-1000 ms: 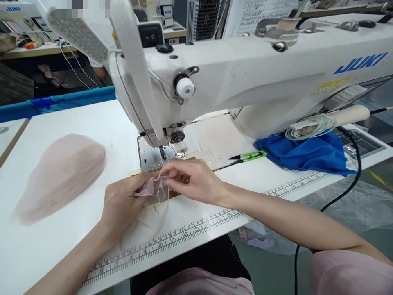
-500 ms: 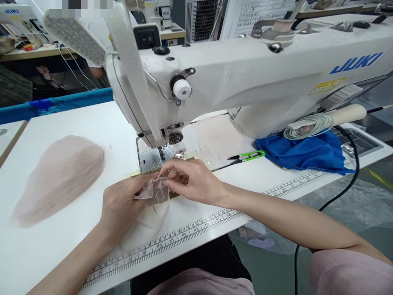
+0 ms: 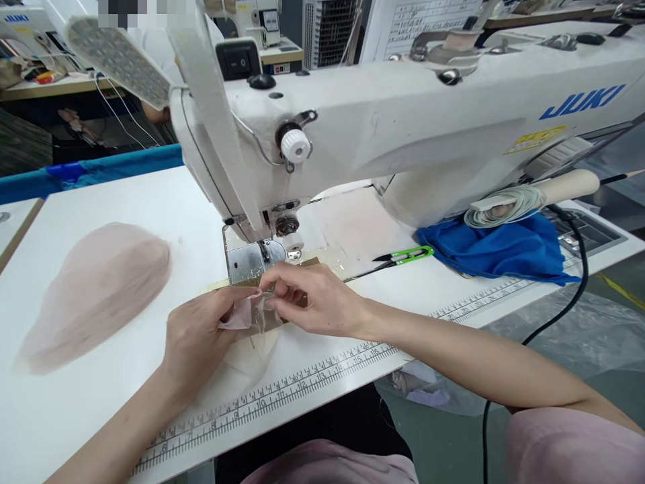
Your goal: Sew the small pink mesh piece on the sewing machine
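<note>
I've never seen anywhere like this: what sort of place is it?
Probably a sewing workshop: a large white JUKI sewing machine, green-handled metal snips near it, and another white JUKI machine in the background.

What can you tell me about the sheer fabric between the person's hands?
The sheer fabric looks thin, pale pinkish-white and see-through. Its upper part is bunched and creased, pinched by the left hand and the right hand, just on the wearer's side of the sewing machine's metal plate. A filmy lower part spreads toward the printed ruler; its full outline is hard to make out.
</note>
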Tool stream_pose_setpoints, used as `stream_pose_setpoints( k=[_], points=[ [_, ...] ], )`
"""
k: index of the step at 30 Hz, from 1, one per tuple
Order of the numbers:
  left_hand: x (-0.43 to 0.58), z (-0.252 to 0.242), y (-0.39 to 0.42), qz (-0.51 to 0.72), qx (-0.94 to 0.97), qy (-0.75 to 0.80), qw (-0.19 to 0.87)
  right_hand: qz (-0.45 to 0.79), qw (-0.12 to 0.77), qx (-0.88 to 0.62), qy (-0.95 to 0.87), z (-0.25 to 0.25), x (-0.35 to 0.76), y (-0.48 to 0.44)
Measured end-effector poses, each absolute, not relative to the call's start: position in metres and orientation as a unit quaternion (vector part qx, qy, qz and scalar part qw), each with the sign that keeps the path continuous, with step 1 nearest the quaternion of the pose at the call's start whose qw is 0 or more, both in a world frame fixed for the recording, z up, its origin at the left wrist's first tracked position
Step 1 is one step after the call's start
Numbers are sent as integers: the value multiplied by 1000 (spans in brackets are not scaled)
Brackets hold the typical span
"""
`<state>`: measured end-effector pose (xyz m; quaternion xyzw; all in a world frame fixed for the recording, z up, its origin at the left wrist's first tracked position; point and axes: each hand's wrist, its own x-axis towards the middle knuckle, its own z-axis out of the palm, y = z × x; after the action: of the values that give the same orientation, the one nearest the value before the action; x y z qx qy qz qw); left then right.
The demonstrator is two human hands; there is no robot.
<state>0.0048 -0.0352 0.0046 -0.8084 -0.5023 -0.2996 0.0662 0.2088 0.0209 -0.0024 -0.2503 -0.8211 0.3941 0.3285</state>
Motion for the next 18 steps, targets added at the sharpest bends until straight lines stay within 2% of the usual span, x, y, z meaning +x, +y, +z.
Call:
stream_pose_setpoints(
  k=[4, 11, 15, 18],
  points=[
    [6, 5, -35, -295, -811, -501, 72, 329, 363, -232, -840, -7, 209, 22],
    [8, 4, -32, -318, -834, -436, 113, 128, 428, -183, -876, -15, 211, 27],
    [12, 6, -35, -326, -822, -464, 57, -37, 413, -170, -894, -12, 214, 27],
    [15, 13, -39, -338, -812, -475, -21, -105, 413, -131, -895, -8, 217, 26]
  ],
)
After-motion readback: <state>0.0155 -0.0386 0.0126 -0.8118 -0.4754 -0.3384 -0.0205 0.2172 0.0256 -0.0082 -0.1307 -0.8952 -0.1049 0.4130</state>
